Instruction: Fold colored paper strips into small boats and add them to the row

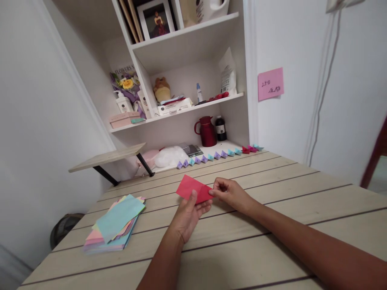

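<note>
A folded sheet of red paper [191, 186] is held above the wooden table [238, 249] between both hands. My left hand [190, 213] grips it from below, with the thumb on top and the fingers underneath. At the paper's right corner, my right hand [227, 192] pinches a narrow folded tip between thumb and index finger, the other fingers curled in. The left part of the paper is flat, while folded layers show towards the right.
A stack of coloured paper sheets [119, 221] lies to the left. Along the table's back edge runs a row of small folded paper pieces [217, 155]. Behind stand a dark red jug [208, 132], a black bottle [220, 128] and a small raised wooden stand [109, 157].
</note>
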Motion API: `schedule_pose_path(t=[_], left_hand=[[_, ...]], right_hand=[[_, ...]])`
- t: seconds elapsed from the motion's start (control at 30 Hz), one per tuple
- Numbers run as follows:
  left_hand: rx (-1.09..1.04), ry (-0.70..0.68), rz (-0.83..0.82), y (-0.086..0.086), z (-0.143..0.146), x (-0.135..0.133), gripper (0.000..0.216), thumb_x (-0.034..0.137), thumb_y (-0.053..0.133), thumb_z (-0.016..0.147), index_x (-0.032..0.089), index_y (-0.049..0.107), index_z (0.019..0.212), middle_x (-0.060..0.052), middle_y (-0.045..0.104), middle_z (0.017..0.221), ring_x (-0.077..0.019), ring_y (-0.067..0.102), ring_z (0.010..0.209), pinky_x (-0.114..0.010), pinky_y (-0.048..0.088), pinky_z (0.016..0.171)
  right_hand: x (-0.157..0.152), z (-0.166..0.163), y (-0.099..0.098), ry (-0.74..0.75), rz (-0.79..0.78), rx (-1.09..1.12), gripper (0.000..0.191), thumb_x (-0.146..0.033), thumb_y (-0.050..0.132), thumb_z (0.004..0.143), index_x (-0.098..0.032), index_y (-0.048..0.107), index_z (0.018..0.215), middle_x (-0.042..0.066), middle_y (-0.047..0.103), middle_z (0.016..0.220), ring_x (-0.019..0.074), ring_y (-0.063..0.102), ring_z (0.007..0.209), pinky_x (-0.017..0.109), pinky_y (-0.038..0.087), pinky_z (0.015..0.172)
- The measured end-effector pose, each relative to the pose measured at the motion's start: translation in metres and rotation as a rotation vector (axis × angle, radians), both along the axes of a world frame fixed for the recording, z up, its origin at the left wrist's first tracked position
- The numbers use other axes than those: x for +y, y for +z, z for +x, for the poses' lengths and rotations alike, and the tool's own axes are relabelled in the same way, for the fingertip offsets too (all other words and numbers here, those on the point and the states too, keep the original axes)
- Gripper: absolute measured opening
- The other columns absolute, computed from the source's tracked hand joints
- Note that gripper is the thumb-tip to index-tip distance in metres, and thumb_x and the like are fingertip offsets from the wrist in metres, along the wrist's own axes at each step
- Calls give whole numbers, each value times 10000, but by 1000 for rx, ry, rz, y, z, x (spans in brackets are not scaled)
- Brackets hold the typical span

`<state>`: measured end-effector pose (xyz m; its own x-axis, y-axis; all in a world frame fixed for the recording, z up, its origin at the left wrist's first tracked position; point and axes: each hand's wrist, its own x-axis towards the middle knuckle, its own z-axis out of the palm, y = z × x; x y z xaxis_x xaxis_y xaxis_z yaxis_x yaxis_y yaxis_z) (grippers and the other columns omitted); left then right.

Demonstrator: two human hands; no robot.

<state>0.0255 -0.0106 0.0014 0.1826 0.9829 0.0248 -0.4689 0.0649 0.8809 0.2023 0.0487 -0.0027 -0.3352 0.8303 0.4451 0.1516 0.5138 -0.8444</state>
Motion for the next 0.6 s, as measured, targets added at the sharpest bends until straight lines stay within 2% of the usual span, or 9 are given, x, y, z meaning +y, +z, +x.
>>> schedule_pose_path(t=[0.13, 0.2, 0.3, 0.37, 0.43, 0.53, 0.6], left_hand=[[99, 109, 30, -2, 2, 1, 349, 327, 793, 701, 109, 701, 958, -127, 718, 941, -190, 659, 820, -370, 493, 874], [178, 192, 50, -4, 3, 1, 317, 307, 812, 667, 108, 714, 894, -102, 718, 872, -164, 642, 759, -341, 502, 835], [261, 267, 73, -4, 5, 2, 275, 317, 802, 666, 115, 722, 835, -68, 707, 759, -141, 611, 679, -299, 499, 767], [309, 267, 82, -4, 7, 2, 256, 301, 799, 662, 112, 728, 819, -62, 700, 708, -144, 604, 653, -280, 487, 728], [368, 257, 96, -3, 9, 1, 220, 275, 804, 643, 104, 731, 760, -65, 694, 660, -151, 600, 629, -258, 464, 674], [428, 271, 119, -2, 11, 0, 196, 276, 801, 630, 111, 718, 694, -48, 669, 587, -146, 581, 581, -235, 421, 604], [437, 301, 133, -2, 12, 2, 219, 305, 787, 645, 124, 711, 742, -30, 661, 592, -130, 562, 551, -228, 406, 581]], right_hand=[[-1, 1, 2, -2, 8, 2, 242, -353, 668, 741, -195, 510, 647, -57, 478, 575, 110, 429, 550, 237, 335, 532], [-2, 1, 3, 5, 10, 3, 223, -347, 668, 742, -196, 520, 670, -54, 493, 589, 112, 440, 559, 237, 341, 536], [-3, 1, 3, 38, -4, 22, 192, -329, 665, 753, -202, 558, 850, -56, 527, 633, 117, 469, 579, 239, 372, 561], [-4, 1, 2, 77, -32, 37, 343, -310, 679, 746, -212, 541, 1045, -52, 557, 693, 123, 500, 611, 246, 401, 595], [-4, 1, 2, 118, -64, 33, 422, -303, 699, 727, -215, 541, 1108, -46, 565, 726, 129, 517, 646, 251, 416, 618], [-4, 1, 4, 134, -93, 5, 193, -325, 698, 719, -187, 608, 819, -49, 518, 646, 121, 480, 616, 238, 389, 580], [-4, 2, 4, 116, -104, 3, 208, -338, 680, 729, -181, 558, 667, -52, 483, 600, 110, 442, 582, 230, 355, 548]])
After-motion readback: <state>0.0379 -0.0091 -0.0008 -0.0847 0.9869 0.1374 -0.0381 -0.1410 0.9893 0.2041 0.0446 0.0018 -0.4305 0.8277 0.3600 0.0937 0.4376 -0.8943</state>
